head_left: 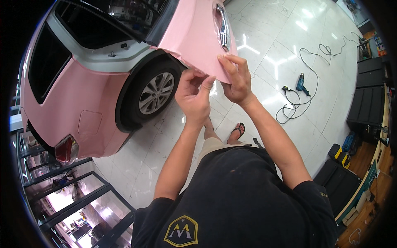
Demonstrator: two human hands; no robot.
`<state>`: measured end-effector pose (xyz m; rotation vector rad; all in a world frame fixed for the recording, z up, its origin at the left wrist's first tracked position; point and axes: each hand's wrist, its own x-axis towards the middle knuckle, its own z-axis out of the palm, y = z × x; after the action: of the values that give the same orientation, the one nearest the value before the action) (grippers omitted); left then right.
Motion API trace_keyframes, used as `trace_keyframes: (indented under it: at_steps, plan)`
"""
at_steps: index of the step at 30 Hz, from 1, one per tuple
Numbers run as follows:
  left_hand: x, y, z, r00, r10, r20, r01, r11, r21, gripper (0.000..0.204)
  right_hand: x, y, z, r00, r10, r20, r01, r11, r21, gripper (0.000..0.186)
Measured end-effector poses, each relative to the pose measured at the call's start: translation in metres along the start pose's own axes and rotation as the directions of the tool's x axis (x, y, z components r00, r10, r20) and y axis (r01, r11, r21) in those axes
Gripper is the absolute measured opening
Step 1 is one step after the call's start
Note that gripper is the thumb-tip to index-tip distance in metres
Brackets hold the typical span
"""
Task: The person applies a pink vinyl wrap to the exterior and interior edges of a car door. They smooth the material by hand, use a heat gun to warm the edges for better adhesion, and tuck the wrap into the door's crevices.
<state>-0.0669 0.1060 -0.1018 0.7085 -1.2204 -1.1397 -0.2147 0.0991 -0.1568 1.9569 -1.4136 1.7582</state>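
Observation:
An open car door (190, 35) in pink stands ahead of me, its chrome handle (222, 29) near the outer edge. At the door's near edge, my left hand (193, 97) is closed, thumb and fingers pinching what looks like the border of the pink film covering it. My right hand (237, 80) grips the corner of the door just below the handle, fingertips on the pink outer face and the rest curled round the edge. What lies between the left fingertips is partly hidden.
The car's pink rear side (82, 103) and rear wheel (156, 93) are at left. On the tiled floor (277, 53) at right lie a teal heat gun (302, 84) and its looped black cord (316, 74). Black cases (366, 105) line the right side; a dark-framed glass partition (78, 202) stands lower left.

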Motion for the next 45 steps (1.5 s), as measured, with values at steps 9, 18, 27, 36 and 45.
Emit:
trace_keyframes:
  at_steps: [9,18,27,36,45]
  plan:
    - [0.011,-0.009,-0.01,0.981,0.174,0.085,-0.183,0.975,0.122,0.013,-0.001,0.002,-0.001,1.0,-0.016,-0.006,0.016,1.0,0.016,0.069]
    - [0.001,0.038,0.011,0.953,-0.303,0.024,0.302,0.952,0.036,0.014,-0.001,0.005,0.001,1.0,-0.008,-0.004,0.008,1.0,0.001,0.069]
    - [-0.01,0.001,0.005,0.999,-0.026,-0.024,0.026,1.0,0.007,0.026,0.0,0.002,0.001,1.0,-0.002,-0.005,0.002,1.0,0.016,0.067]
    - [-0.003,-0.006,0.003,0.999,0.039,-0.004,-0.039,0.999,-0.012,0.016,-0.001,0.003,0.001,1.0,-0.007,-0.004,0.007,1.0,0.005,0.069]
    - [-0.007,0.03,0.014,0.967,-0.253,-0.02,0.253,0.967,0.001,0.017,-0.002,0.005,0.002,1.0,0.004,-0.005,-0.004,1.0,0.014,0.071]
